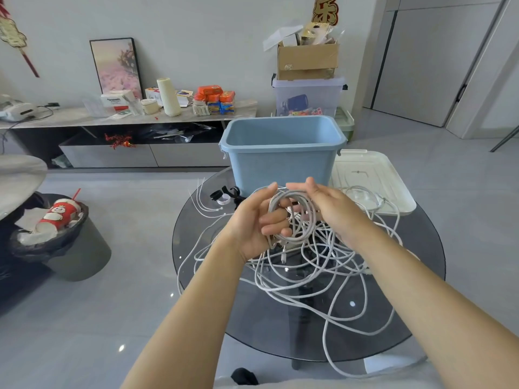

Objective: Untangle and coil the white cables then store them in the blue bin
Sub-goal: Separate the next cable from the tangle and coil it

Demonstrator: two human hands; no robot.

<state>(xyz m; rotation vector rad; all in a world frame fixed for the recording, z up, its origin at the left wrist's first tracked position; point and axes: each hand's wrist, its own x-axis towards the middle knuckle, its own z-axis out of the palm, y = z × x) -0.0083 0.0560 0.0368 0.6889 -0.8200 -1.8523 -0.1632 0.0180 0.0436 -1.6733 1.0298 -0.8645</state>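
Head camera looks down on a round dark glass table [421,318] where a loose tangle of white cables [303,273] sprawls across the top, some strands trailing off the near edge. Above the tangle, both hands hold a partly wound coil of white cable [295,217]. The left hand [252,223] has its fingers curled through the coil's middle, gripping the loops against the palm, thumb raised at the top. The right hand [328,206] lies against the coil's right side with fingers held together and nearly straight, thumb up; whether they close round the cable behind cannot be told from this angle.

Just behind the hands stands the blue bin [280,161], open, on the far part of the table; what lies at its bottom is hidden. To its right lies a white lid [373,175] with a thin white cable resting on it. Left of the bin lie white zip ties [205,203] and black straps [224,193]. A grey waste bin [78,248] holding a red cup stands on the floor at left.
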